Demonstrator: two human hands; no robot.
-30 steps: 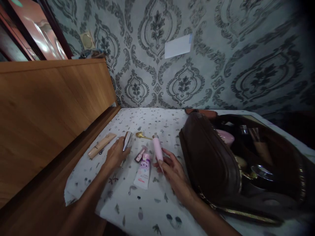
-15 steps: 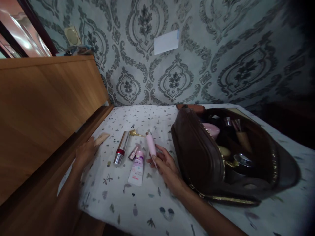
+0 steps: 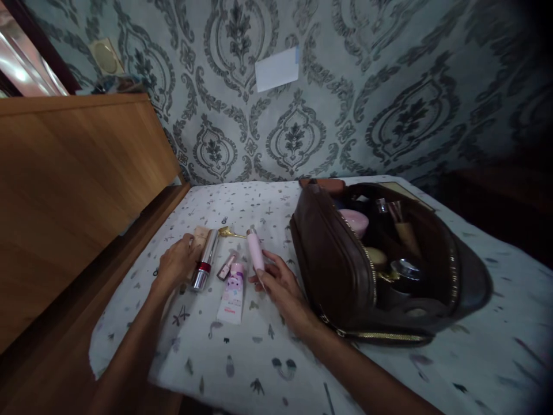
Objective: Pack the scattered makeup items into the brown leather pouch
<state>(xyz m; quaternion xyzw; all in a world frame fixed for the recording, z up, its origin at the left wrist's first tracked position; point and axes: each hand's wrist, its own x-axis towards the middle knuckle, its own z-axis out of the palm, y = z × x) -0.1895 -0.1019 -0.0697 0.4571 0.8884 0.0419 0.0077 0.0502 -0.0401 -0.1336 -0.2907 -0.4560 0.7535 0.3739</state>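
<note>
On a patterned white cloth, my left hand [image 3: 176, 262] is closed on a flat beige item [image 3: 199, 236], held beside a silver tube with a red band [image 3: 208, 259]. My right hand [image 3: 279, 283] has its fingers around the lower end of a pink tube with a silver tip [image 3: 254, 249]. Between the hands lie a small pink and dark tube [image 3: 226, 267], a white and purple squeeze tube [image 3: 232, 297] and a gold ornament [image 3: 228, 232].
An open dark brown bag [image 3: 332, 259] stands at the right, holding a pink case [image 3: 355, 221], brushes and a round clear-lidded jar [image 3: 406, 270]. Behind it lies a brown item [image 3: 324, 185]. A wooden cabinet [image 3: 86, 173] borders the left side.
My left hand has moved right with the beige item, bringing it against the silver tube. My right hand keeps the pink tube. The whole view has shifted slightly.
</note>
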